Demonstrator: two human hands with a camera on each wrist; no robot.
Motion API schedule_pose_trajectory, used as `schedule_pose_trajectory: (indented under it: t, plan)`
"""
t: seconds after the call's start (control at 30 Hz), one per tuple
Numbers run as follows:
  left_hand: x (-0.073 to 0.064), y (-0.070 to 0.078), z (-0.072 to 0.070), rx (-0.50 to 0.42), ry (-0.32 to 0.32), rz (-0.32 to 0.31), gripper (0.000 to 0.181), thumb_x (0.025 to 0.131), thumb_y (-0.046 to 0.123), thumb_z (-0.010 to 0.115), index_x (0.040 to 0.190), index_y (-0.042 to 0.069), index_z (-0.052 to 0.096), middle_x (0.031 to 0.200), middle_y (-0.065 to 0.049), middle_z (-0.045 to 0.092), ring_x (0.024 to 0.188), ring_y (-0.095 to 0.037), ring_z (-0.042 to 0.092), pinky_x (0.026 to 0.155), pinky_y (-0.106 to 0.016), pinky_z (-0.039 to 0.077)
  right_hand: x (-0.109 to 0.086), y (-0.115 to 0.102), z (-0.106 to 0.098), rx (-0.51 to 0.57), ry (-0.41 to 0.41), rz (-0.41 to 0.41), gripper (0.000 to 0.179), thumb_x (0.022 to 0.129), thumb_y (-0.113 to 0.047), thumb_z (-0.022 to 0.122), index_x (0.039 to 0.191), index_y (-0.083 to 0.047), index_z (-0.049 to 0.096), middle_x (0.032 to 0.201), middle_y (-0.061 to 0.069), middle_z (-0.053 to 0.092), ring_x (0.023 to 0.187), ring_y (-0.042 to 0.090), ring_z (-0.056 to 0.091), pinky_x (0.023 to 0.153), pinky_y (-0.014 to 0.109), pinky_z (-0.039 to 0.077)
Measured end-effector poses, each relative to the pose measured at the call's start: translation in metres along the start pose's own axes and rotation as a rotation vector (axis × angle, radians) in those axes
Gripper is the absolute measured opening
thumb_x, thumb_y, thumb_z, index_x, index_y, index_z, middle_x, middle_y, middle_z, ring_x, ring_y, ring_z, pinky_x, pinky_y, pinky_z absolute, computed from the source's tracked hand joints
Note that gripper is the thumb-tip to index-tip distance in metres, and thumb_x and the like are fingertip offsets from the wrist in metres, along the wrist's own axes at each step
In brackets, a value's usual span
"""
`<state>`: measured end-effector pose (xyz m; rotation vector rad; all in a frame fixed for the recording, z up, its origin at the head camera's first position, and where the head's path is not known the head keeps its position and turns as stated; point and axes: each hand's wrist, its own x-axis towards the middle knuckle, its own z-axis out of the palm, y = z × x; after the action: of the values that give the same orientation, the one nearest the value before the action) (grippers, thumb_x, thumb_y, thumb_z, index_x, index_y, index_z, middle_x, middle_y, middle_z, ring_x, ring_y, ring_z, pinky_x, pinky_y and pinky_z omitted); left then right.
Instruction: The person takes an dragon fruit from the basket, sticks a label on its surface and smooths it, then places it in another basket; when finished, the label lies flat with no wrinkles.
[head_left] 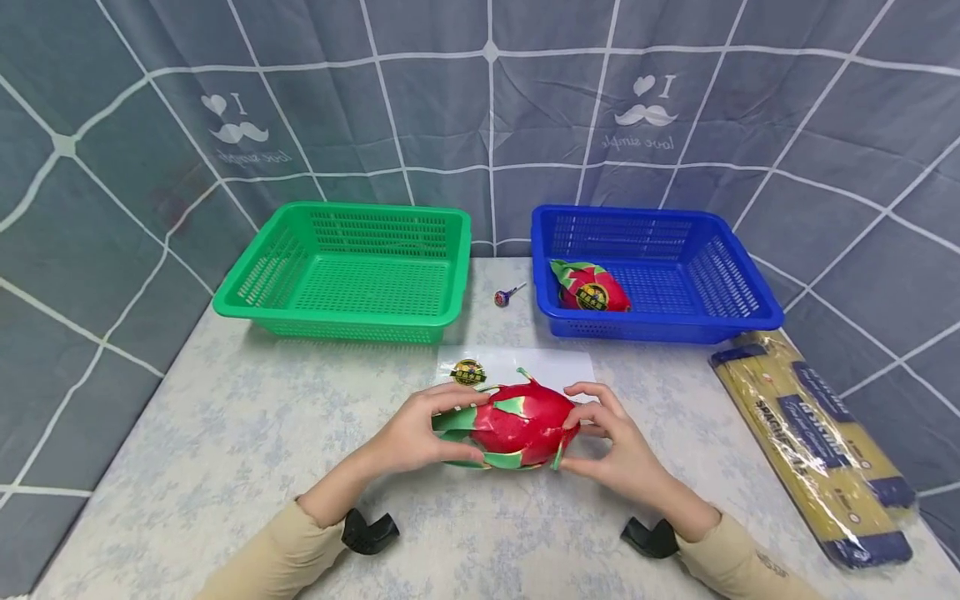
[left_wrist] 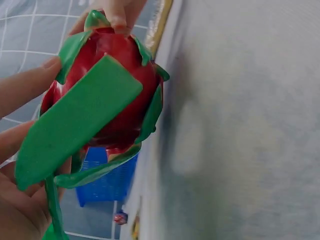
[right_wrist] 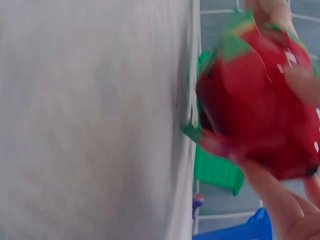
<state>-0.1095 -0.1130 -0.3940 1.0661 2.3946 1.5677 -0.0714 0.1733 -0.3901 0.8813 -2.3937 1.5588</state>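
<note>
A red dragon fruit [head_left: 525, 423] with green leaf tips lies sideways between the two hands, over the front part of the table. My left hand [head_left: 423, 429] grips its leafy end, with the thumb low and the fingers on top. At the rounded end, my right hand [head_left: 618, 437] holds it between curled fingers and thumb. Long green leaves [left_wrist: 80, 120] hang toward the left palm in the left wrist view. Just behind the fruit, a white sheet [head_left: 555, 363] bears a round black-and-yellow sticker [head_left: 468, 372]; the fruit covers part of the sheet.
At the back left stands a green basket [head_left: 345, 327]. A blue basket [head_left: 660, 326] at the back right contains another dragon fruit [head_left: 588, 287] with a similar sticker. Between the baskets lies a lollipop [head_left: 502, 297]. Packs of spaghetti [head_left: 813, 450] lie along the right edge.
</note>
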Motion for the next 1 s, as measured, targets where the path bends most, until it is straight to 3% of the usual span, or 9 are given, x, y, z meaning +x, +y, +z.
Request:
schedule_pose_trajectory:
  t: [0.17, 0.3, 0.43, 0.57, 0.73, 0.87, 1.0]
  plan:
    - [-0.006, -0.005, 0.001, 0.092, -0.06, 0.065, 0.063, 0.068, 0.025, 0.086, 0.124, 0.009, 0.061, 0.119, 0.003, 0.057, 0.11, -0.015, 0.052, 0.09, -0.034, 0.047, -0.001, 0.008, -0.005, 0.081, -0.062, 0.075, 0.056, 0.06, 0.007, 0.085, 0.105, -0.005, 0.054, 0.127, 0.019, 0.043, 0.109, 0.012, 0.054, 0.079, 0.036, 0.054]
    - [-0.009, -0.003, -0.001, 0.186, -0.112, 0.106, 0.058, 0.071, 0.026, 0.084, 0.123, 0.012, 0.062, 0.116, 0.005, 0.054, 0.105, -0.01, 0.053, 0.086, -0.029, 0.048, -0.003, 0.029, -0.005, 0.153, -0.129, 0.068, 0.067, 0.062, 0.008, 0.083, 0.12, 0.001, 0.051, 0.128, 0.02, 0.046, 0.11, 0.013, 0.055, 0.082, 0.034, 0.053]
    - [-0.008, -0.001, 0.0, 0.264, -0.044, 0.144, 0.042, 0.075, 0.028, 0.081, 0.111, 0.015, 0.067, 0.113, 0.005, 0.056, 0.102, -0.01, 0.053, 0.082, -0.029, 0.048, -0.005, 0.035, -0.004, 0.146, -0.205, 0.064, 0.069, 0.068, -0.003, 0.083, 0.129, -0.003, 0.05, 0.127, 0.016, 0.053, 0.115, 0.012, 0.051, 0.085, 0.033, 0.051]
    - [-0.006, -0.001, 0.002, 0.329, 0.018, 0.119, 0.043, 0.075, 0.038, 0.079, 0.111, 0.017, 0.068, 0.116, 0.006, 0.058, 0.11, -0.011, 0.051, 0.087, -0.033, 0.047, -0.005, 0.034, -0.006, 0.141, -0.232, 0.062, 0.063, 0.072, -0.005, 0.081, 0.128, -0.006, 0.053, 0.13, 0.012, 0.053, 0.118, 0.014, 0.05, 0.086, 0.034, 0.051]
    - [-0.005, -0.002, 0.001, 0.338, -0.01, 0.073, 0.05, 0.076, 0.041, 0.077, 0.117, 0.016, 0.065, 0.118, 0.009, 0.06, 0.112, -0.01, 0.051, 0.089, -0.035, 0.047, -0.003, 0.034, -0.008, 0.149, -0.261, 0.086, 0.06, 0.076, -0.008, 0.079, 0.13, -0.009, 0.052, 0.133, 0.01, 0.051, 0.119, 0.015, 0.049, 0.085, 0.036, 0.051]
    - [-0.005, -0.002, 0.0, 0.334, -0.022, 0.076, 0.048, 0.078, 0.04, 0.076, 0.118, 0.015, 0.065, 0.118, 0.009, 0.06, 0.112, -0.01, 0.052, 0.087, -0.033, 0.048, 0.003, 0.037, -0.013, 0.191, -0.311, 0.134, 0.059, 0.078, -0.009, 0.077, 0.131, -0.009, 0.051, 0.132, 0.008, 0.05, 0.118, 0.017, 0.05, 0.086, 0.04, 0.051]
    - [-0.005, -0.006, -0.005, 0.254, -0.034, 0.065, 0.041, 0.082, 0.033, 0.073, 0.117, 0.013, 0.064, 0.116, 0.007, 0.061, 0.106, -0.011, 0.055, 0.08, -0.031, 0.05, 0.017, 0.042, -0.023, 0.255, -0.332, 0.169, 0.042, 0.086, -0.003, 0.066, 0.126, -0.001, 0.052, 0.125, 0.022, 0.052, 0.109, 0.023, 0.057, 0.086, 0.038, 0.05]
